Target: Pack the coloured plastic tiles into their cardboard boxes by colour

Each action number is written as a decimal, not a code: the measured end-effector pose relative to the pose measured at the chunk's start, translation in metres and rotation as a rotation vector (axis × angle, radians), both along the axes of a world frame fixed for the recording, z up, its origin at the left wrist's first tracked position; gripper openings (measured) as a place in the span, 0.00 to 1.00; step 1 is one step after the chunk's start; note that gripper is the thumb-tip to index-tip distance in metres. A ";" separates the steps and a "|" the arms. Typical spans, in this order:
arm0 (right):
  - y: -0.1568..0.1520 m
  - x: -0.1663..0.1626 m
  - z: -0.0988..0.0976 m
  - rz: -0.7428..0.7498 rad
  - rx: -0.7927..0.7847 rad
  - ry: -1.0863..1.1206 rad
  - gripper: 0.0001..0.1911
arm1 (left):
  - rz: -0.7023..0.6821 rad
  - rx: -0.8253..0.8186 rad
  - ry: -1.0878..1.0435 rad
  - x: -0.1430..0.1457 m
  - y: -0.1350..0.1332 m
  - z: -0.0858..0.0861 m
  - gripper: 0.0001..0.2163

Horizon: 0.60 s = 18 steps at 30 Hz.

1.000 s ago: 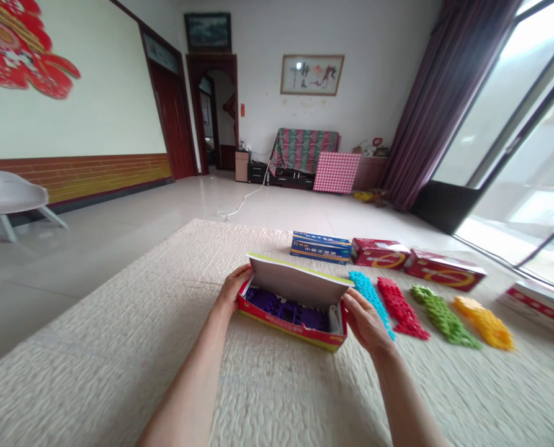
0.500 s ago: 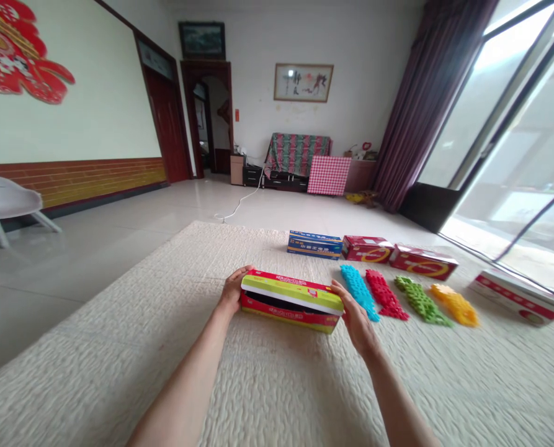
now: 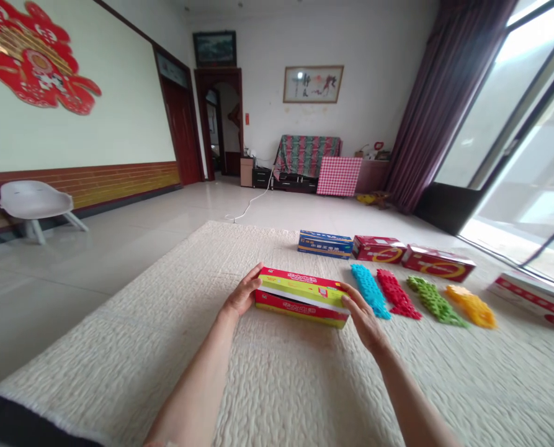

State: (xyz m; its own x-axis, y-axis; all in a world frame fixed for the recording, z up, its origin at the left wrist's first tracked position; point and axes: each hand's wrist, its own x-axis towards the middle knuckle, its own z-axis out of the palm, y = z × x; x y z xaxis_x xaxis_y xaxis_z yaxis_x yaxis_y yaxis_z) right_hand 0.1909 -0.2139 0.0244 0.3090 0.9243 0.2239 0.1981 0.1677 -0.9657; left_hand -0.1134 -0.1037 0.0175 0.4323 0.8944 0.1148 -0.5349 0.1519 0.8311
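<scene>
A red and yellow-green cardboard box [image 3: 302, 295] lies on the cream quilted mat [image 3: 277, 372] with its lid down. My left hand [image 3: 243, 295] grips the box's left end, fingers curled over the top edge. My right hand [image 3: 361, 313] presses against its right end, fingers wrapped on the front corner. What is inside the box is hidden. To the right of the box lie a blue [image 3: 370, 290], a red [image 3: 396, 293], a green [image 3: 433, 301] and an orange [image 3: 472, 305] plastic grid piece in a row.
Behind the pieces stand a blue box [image 3: 325, 244] and two red boxes [image 3: 379, 249] [image 3: 438, 262]; another red box [image 3: 532, 299] lies at the far right. A white chair [image 3: 35, 202] stands at the left wall, a white cable [image 3: 253, 198] crosses the tiled floor.
The box's lid, raised a second ago with purple pieces showing inside, has come down and is shut. Both hands stayed at the box's ends, and the camera turned slightly.
</scene>
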 end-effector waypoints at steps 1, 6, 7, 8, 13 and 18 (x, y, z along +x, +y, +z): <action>0.000 0.000 0.000 -0.005 -0.004 0.000 0.30 | -0.024 0.007 -0.002 -0.001 -0.001 -0.001 0.42; -0.003 0.005 -0.003 0.119 -0.022 0.100 0.36 | -0.027 0.030 0.024 -0.001 0.001 -0.005 0.42; -0.003 0.006 -0.003 0.129 -0.031 0.111 0.37 | -0.018 0.030 0.035 -0.001 0.001 -0.005 0.42; -0.003 0.007 -0.003 0.129 -0.042 0.117 0.37 | -0.005 0.030 0.047 0.000 0.002 -0.005 0.42; 0.001 0.006 0.005 0.069 -0.056 0.104 0.34 | 0.081 0.081 0.127 0.004 0.005 -0.006 0.38; 0.000 0.004 0.004 0.108 -0.050 0.082 0.36 | 0.115 0.156 0.196 0.002 0.004 -0.010 0.33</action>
State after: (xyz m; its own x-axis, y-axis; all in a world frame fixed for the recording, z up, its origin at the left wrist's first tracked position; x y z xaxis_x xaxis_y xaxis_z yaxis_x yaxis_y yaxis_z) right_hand 0.1944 -0.2141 0.0284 0.2222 0.9626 0.1552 0.1016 0.1355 -0.9856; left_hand -0.1111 -0.0994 0.0076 0.3562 0.9170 0.1796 -0.3680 -0.0390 0.9290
